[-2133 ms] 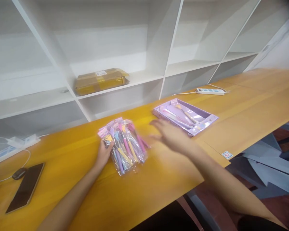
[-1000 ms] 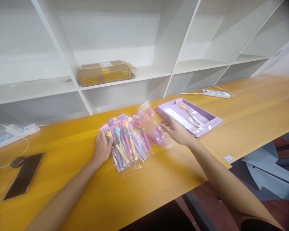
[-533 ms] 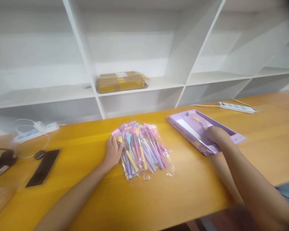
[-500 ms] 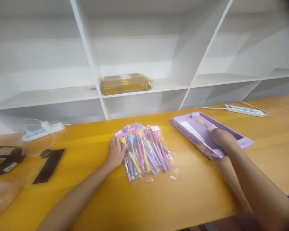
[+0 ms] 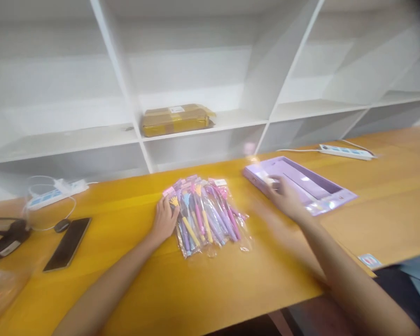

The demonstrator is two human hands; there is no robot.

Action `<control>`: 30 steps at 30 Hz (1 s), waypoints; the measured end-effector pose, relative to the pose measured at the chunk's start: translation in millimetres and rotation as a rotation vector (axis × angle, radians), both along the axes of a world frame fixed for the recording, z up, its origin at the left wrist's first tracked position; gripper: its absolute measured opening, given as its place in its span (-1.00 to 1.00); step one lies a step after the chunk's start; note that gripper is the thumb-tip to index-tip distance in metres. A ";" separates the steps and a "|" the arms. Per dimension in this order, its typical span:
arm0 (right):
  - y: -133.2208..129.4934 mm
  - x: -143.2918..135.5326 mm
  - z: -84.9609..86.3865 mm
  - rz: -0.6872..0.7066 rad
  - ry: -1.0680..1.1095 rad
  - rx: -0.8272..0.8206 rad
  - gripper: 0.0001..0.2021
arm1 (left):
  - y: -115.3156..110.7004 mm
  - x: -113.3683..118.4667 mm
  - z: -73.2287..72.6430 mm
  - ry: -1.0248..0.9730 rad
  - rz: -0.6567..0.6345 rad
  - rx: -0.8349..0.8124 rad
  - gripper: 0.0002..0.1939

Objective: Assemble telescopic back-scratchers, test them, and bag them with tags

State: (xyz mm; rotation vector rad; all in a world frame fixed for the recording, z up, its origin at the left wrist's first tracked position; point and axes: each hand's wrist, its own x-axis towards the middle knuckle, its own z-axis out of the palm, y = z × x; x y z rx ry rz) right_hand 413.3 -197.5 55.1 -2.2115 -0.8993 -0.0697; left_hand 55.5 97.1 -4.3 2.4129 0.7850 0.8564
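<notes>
Several plastic-bagged sticks with small hand-shaped tops (image 5: 210,214), in yellow, pink, blue and purple, lie side by side on the wooden table. My left hand (image 5: 165,218) rests on the left edge of this pile, fingers spread. A shallow purple box (image 5: 339,197) lies open at the right. Over its left edge is my right hand (image 5: 283,193), fingers pinched on a blurred bagged stick (image 5: 252,156) whose pink top points up and away.
A taped brown parcel (image 5: 178,120) sits on the white shelf. Power strips (image 5: 58,193) lie at the table's back left and right. A dark phone (image 5: 67,244), a black strapped device (image 5: 7,239) and a plastic bag (image 5: 2,294) are at the left.
My right hand has moved left and lifted out of the purple box with the bagged stick. My left hand stays on the pile. The view has shifted slightly.
</notes>
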 end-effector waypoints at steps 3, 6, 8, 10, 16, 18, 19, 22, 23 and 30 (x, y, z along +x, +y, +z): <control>25.6 -49.5 -10.8 0.221 0.165 0.065 -0.42 | 3.0 0.7 1.2 0.014 0.003 -0.007 -0.33; 39.5 -73.0 -17.5 0.329 0.103 0.096 -0.51 | 2.7 1.7 2.4 0.056 0.004 -0.011 -0.31; 39.7 -73.0 -23.2 0.364 0.034 0.073 -0.58 | 1.2 2.7 3.8 0.067 0.005 -0.003 -0.30; 36.1 -65.9 -30.7 0.364 0.011 0.067 -0.61 | -0.1 2.6 7.7 0.085 0.012 0.020 -0.27; 30.0 -57.2 -45.0 0.301 0.048 0.050 -0.54 | 0.5 -28.7 40.2 0.360 0.006 -0.010 -0.12; 30.1 -66.3 -44.0 0.361 0.066 0.051 -0.47 | -4.4 -47.3 48.9 0.462 -0.069 -0.079 -0.09; 30.0 -72.6 -42.8 0.412 0.070 0.050 -0.42 | -9.0 -55.7 51.1 0.482 -0.123 -0.095 -0.06; 28.0 -92.9 -38.1 0.576 0.039 0.015 -0.27 | -29.1 -70.6 50.0 0.471 -0.296 -0.072 0.05; 27.0 -98.5 -36.7 0.610 0.024 -0.008 -0.23 | -36.3 -71.3 48.2 0.475 -0.338 -0.057 0.08; 25.3 -104.3 -38.7 0.521 0.023 -0.099 -0.21 | -60.4 -36.6 45.7 0.449 -0.371 -0.039 0.12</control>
